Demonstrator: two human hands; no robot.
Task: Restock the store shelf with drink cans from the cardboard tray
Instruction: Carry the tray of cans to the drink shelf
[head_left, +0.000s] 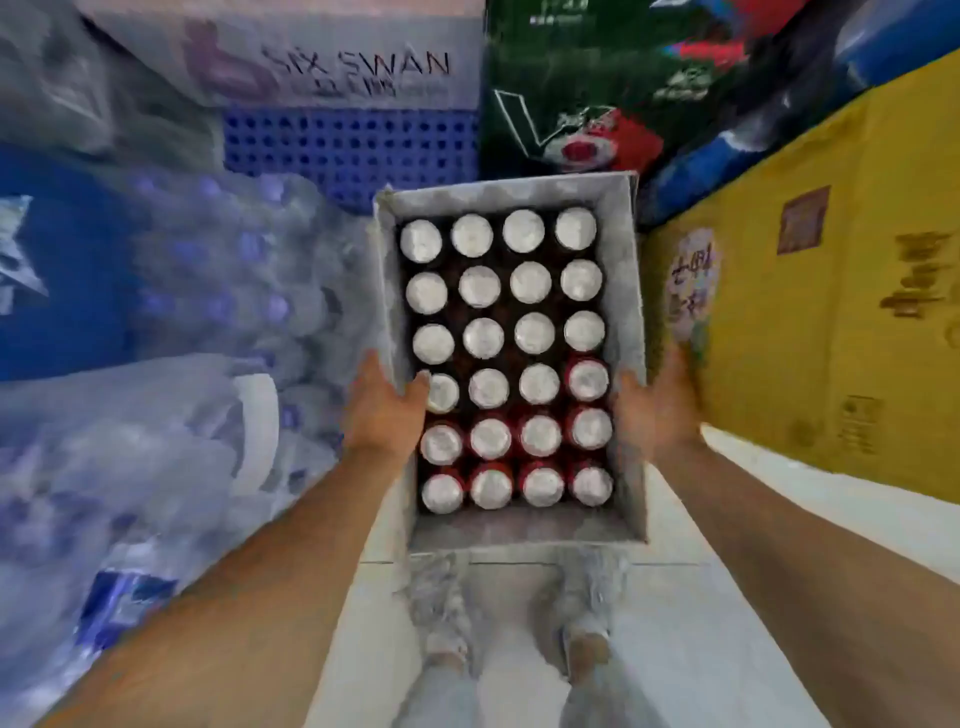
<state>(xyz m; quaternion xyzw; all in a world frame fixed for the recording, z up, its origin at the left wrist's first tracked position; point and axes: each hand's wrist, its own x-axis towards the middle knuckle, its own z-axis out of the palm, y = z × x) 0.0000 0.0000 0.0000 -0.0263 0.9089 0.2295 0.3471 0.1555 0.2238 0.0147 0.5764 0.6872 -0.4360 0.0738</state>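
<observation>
A grey cardboard tray (626, 291) full of several red drink cans (488, 338) with silver tops is held in front of me, above the floor. My left hand (382, 410) grips the tray's left wall, thumb hooked over the rim by a can. On the opposite side, my right hand (657, 410) grips the right wall, its thumb on the rim. The frame is blurred by motion. No store shelf is in view.
Shrink-wrapped packs of water bottles (208, 291) pile up on the left. A yellow carton (831, 291) stands on the right. Ahead are a blue plastic crate (353, 150), a white carton and a green drinks pack (582, 93). My feet stand on pale floor tiles (727, 649).
</observation>
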